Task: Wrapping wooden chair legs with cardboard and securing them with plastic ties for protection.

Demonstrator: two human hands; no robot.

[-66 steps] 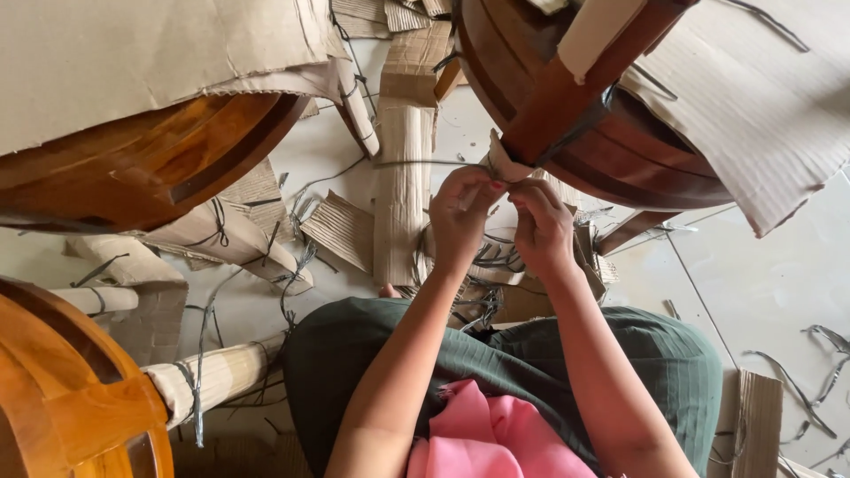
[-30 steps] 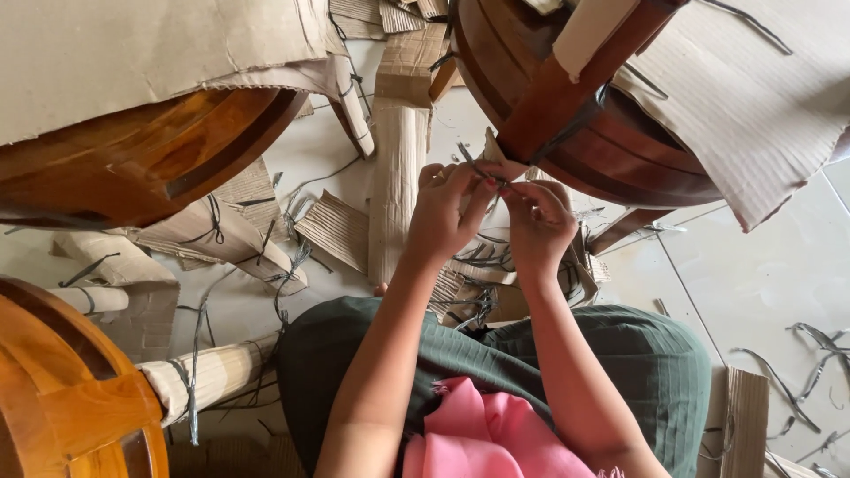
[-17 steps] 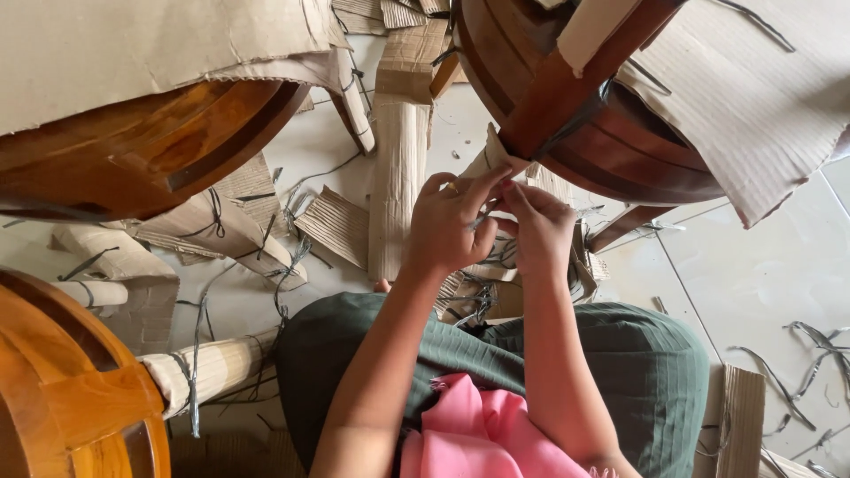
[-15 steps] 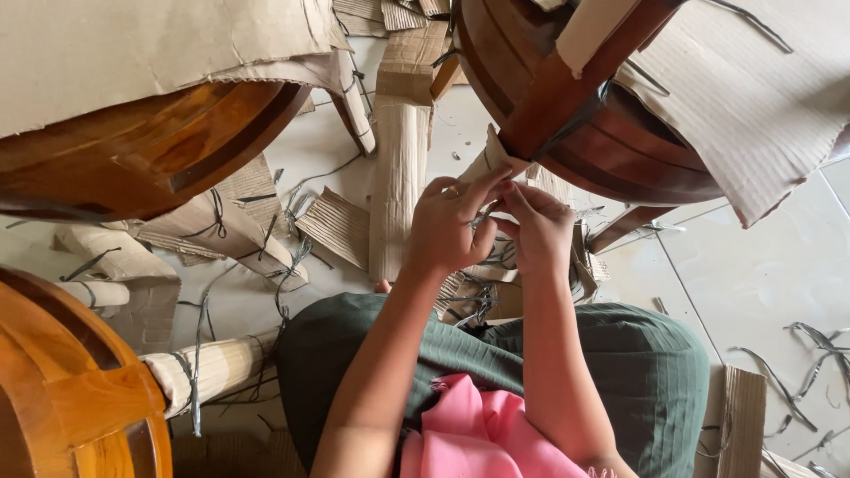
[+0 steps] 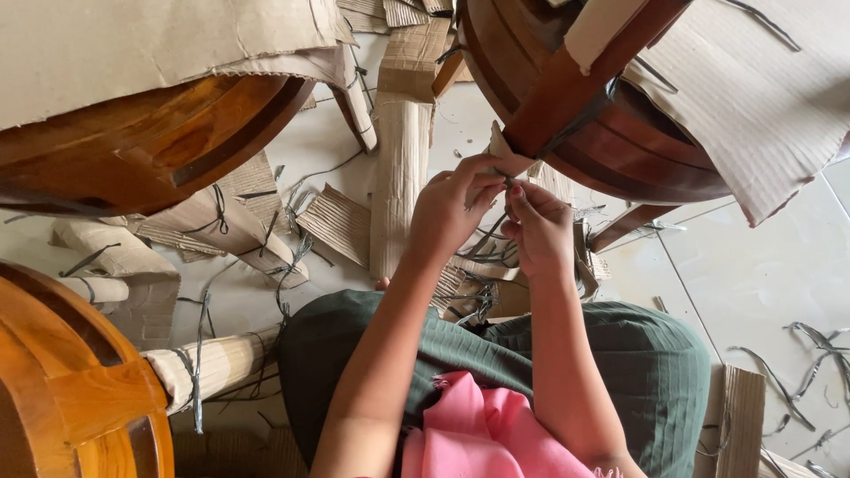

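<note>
- My left hand (image 5: 452, 212) pinches a dark strap (image 5: 485, 237) at the cardboard-wrapped chair leg (image 5: 567, 88).
- My right hand (image 5: 540, 226), fingers curled shut, grips the same strap just beside it.
- Cardboard scraps (image 5: 336, 226) litter the floor (image 5: 761, 274) below.

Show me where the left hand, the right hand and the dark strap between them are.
left hand (image 5: 452, 208), head view, back of hand.
right hand (image 5: 540, 226), head view, back of hand.
dark strap (image 5: 489, 235), head view, stretch below the fingers.

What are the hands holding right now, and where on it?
Both hands, left hand and right hand, pinch a thin dark strap with the fingers where it meets the cardboard wrap on the wooden leg.
</note>
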